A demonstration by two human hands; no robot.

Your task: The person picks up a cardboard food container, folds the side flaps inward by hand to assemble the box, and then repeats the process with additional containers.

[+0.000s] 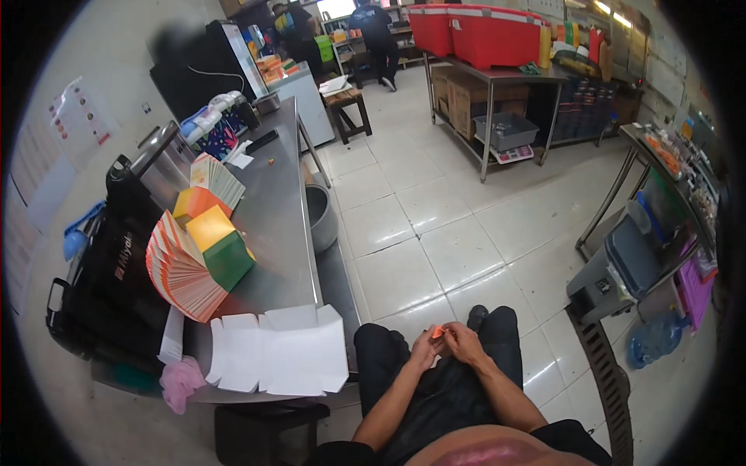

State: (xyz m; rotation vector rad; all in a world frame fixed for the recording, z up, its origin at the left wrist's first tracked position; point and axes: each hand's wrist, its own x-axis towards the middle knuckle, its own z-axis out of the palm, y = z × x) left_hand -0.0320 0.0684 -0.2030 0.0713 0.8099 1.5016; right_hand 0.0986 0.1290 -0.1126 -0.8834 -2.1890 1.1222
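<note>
Over my lap, my left hand (423, 349) and my right hand (464, 344) are close together, fingers bent around a small orange piece (439, 332). The piece looks thin, but its exact kind is too small to make out. Both hands pinch it, the right from its right side. To my left, a flattened white carton (299, 353) with creased flaps lies on the steel table (284, 210). Behind it, a fanned stack of orange-edged folded cartons (183, 268) leans beside a yellow, orange and green stack (221, 245).
A grey bin (318, 221) stands beside the table. Pink plastic (180, 382) hangs at its near corner, above a dark stool (268, 427). At right are a lidded grey bin (614, 268) and a floor drain grate (602, 380). Red cooler boxes (497, 39) and two people are farther back.
</note>
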